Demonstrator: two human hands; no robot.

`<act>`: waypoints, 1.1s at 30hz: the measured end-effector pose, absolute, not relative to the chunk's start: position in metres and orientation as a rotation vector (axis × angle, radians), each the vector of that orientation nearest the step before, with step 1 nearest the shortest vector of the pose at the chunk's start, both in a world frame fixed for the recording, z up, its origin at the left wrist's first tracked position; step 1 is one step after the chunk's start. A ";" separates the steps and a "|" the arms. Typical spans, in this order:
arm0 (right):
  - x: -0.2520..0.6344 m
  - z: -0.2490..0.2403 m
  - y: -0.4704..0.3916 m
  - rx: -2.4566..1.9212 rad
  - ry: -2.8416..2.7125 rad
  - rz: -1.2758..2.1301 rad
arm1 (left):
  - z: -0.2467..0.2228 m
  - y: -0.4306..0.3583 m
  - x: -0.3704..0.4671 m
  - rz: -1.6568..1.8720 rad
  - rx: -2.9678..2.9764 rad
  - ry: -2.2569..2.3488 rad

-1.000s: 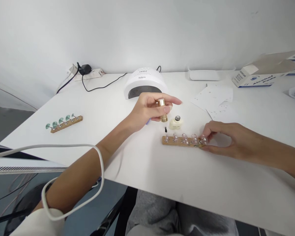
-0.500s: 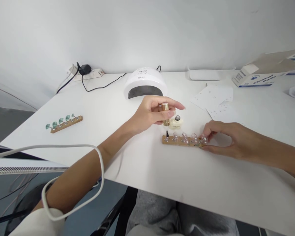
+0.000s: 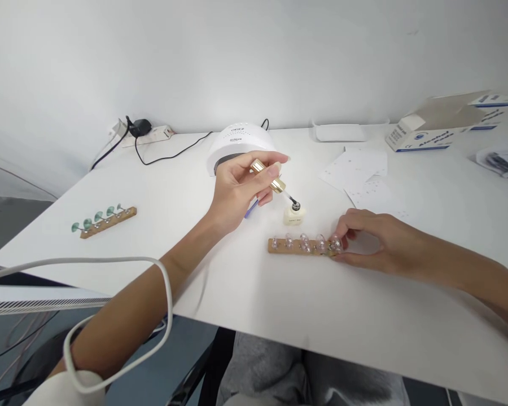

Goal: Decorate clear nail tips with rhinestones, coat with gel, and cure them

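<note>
My left hand [image 3: 245,189] is closed on the gold cap of a nail polish brush [image 3: 278,184]. The brush slants down to the right, its dark tip at the mouth of a pale nail polish bottle [image 3: 294,217]; whether it is inside the neck I cannot tell. Just in front of the bottle lies a wooden nail display stand [image 3: 284,249] bearing several clear, glittery false nails [image 3: 305,243] on small mounts. The thumb and fingers of my right hand [image 3: 368,239] pinch the stand's right end, around the last nail.
A white nail lamp [image 3: 241,138] stands behind my left hand. Green false nails sit on another wooden stand [image 3: 110,221] at left. Sticker sheets [image 3: 355,169], an alcohol pads box [image 3: 427,132] and a plastic packet [image 3: 502,163] lie at right. A white cable [image 3: 167,287] loops around my left forearm.
My left hand has lifted the brush from the leftmost nail and tilted it over to the bottle's mouth. My right hand keeps its grip on the stand. The whole view has shifted slightly.
</note>
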State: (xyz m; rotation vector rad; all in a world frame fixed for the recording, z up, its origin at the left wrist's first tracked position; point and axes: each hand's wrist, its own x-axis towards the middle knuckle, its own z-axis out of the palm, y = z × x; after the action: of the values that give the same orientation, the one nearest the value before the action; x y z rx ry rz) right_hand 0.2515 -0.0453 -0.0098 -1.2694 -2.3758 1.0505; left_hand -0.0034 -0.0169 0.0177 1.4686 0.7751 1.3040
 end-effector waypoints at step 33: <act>0.250 0.047 -0.039 -1.196 -2.261 0.586 | 0.008 -0.029 0.018 1.015 1.905 1.018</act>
State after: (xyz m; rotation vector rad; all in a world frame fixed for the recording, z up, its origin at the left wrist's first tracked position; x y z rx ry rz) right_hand 0.2495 -0.0394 0.0473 -1.1955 -2.2610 0.5864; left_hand 0.0179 -0.0285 0.0079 1.9051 1.0185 1.0149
